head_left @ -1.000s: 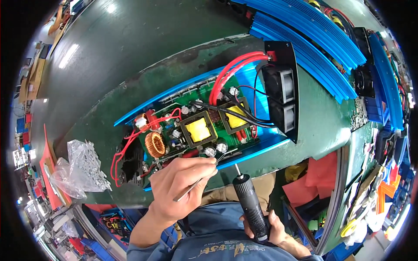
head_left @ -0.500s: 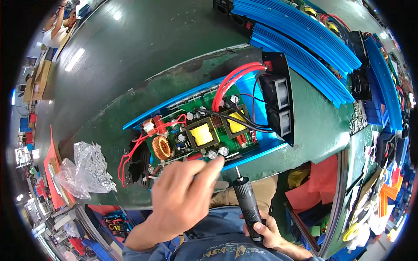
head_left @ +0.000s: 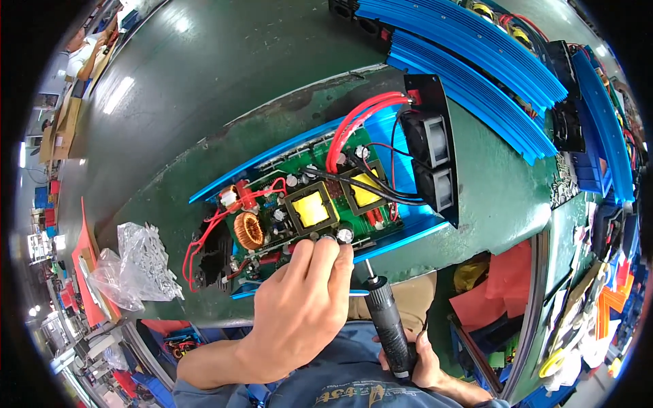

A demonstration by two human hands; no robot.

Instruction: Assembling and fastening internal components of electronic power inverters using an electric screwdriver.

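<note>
A blue metal housing (head_left: 408, 234) lies open on the green bench, holding a green circuit board (head_left: 289, 166) with two yellow-topped transformers (head_left: 311, 210) and a copper coil (head_left: 249, 230). My left hand (head_left: 299, 309) reaches over the near wall, its fingers bent and closed at the board's near edge beside a round capacitor (head_left: 345, 235). What the fingertips grip, if anything, is hidden. My right hand (head_left: 427, 360) holds a black electric screwdriver (head_left: 386, 319) low, near its bottom end. The screwdriver's bit points up at the housing's near wall; whether it touches a screw cannot be seen.
A black end plate with two fans (head_left: 435, 160) closes the housing's right side. More blue housings (head_left: 469, 88) are stacked at the back right, with loose screws (head_left: 563, 182) nearby. A plastic bag of small metal parts (head_left: 146, 262) lies left. Below the bench are red-lined bins (head_left: 500, 279).
My left fingers have closed in at the board's near edge. The right thumb has lifted off the screwdriver's side. The housing sits slightly farther left in view.
</note>
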